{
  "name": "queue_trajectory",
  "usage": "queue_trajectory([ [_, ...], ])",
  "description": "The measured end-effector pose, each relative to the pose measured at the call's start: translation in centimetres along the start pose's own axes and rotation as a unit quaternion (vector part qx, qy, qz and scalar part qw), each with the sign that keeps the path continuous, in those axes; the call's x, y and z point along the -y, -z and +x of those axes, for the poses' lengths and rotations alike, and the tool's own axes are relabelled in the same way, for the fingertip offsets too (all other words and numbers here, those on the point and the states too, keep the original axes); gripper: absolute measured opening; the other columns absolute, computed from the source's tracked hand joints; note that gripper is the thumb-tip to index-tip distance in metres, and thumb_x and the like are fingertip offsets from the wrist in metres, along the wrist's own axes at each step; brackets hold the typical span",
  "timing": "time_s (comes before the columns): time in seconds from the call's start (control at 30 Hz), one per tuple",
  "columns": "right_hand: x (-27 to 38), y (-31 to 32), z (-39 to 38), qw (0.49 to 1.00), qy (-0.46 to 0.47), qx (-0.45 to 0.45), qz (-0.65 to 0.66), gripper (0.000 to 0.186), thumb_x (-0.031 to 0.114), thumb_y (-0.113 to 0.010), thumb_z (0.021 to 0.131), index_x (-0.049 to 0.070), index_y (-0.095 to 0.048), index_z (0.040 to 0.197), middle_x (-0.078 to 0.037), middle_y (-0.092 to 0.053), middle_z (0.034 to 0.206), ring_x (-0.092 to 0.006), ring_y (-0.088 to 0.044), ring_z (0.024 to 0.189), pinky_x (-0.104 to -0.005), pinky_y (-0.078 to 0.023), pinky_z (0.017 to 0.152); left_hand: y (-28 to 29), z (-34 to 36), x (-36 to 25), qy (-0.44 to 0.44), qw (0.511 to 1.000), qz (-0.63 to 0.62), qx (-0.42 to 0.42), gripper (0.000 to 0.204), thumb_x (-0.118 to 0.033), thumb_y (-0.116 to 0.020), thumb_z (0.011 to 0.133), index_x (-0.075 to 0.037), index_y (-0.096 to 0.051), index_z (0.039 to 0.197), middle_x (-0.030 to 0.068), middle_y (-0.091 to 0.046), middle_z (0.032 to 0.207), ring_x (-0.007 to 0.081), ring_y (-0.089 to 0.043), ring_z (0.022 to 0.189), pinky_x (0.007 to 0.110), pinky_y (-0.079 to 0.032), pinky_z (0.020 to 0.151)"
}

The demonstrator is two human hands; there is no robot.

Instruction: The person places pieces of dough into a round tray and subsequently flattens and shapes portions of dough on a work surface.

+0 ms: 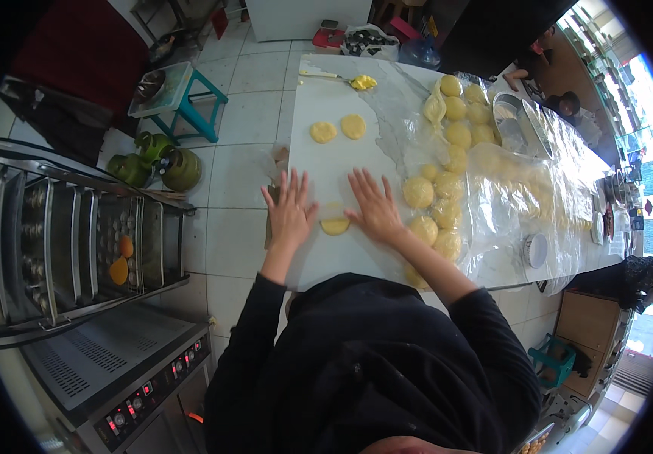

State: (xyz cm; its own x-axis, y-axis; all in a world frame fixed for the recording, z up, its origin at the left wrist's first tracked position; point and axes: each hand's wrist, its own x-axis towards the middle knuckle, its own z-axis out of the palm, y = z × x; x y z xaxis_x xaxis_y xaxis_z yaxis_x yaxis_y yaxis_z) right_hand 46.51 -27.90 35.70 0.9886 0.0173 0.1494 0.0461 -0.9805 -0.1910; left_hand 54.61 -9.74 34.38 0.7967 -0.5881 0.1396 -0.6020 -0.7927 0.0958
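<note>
My left hand lies flat at the left edge of the white marble-patterned table, fingers spread and holding nothing. To its right, my right hand is also flat with fingers apart. Between them is a small half-moon piece of yellow dough; the right thumb is close to it, and I cannot tell whether they touch. Beyond the hands lie two flattened dough rounds side by side. Near the far edge, a light-handled spreading tool ends in a lump of yellow paste.
Several dough balls line the table right of my right arm, partly under clear plastic sheeting. A metal tray and a round white container stand farther right. At left are a tray rack, an oven, gas cylinders and a teal stool.
</note>
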Motion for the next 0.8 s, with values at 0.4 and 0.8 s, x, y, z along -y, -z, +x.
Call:
queue_trajectory([
  [0.4, 1.3, 0.2, 1.7, 0.946, -0.004, 0.156, 0.283, 0.037, 0.005, -0.051, 0.072, -0.002, -0.047, 0.109, -0.020, -0.054, 0.095, -0.0327, -0.048, 0.096, -0.0390, -0.039, 0.078, 1.7, -11.2, 4.6, -0.077, 0.969, -0.128, -0.197, 0.034, -0.001, -0.055, 0.061, -0.011, -0.055, 0.093, 0.0026, -0.053, 0.088, 0.0196, -0.049, 0.086, 0.039, -0.032, 0.083],
  [0.8, -4.7, 4.4, 7.5, 0.926, -0.112, 0.016, 0.361, 0.015, 0.011, -0.058, 0.070, 0.002, -0.061, 0.082, -0.014, -0.060, 0.074, -0.0255, -0.059, 0.067, -0.0312, -0.046, 0.063, 2.9, -12.7, 8.5, 0.196, 0.893, -0.096, -0.393, 0.030, -0.003, -0.054, 0.068, -0.003, -0.053, 0.098, 0.0117, -0.053, 0.094, 0.0291, -0.047, 0.088, 0.040, -0.036, 0.077],
])
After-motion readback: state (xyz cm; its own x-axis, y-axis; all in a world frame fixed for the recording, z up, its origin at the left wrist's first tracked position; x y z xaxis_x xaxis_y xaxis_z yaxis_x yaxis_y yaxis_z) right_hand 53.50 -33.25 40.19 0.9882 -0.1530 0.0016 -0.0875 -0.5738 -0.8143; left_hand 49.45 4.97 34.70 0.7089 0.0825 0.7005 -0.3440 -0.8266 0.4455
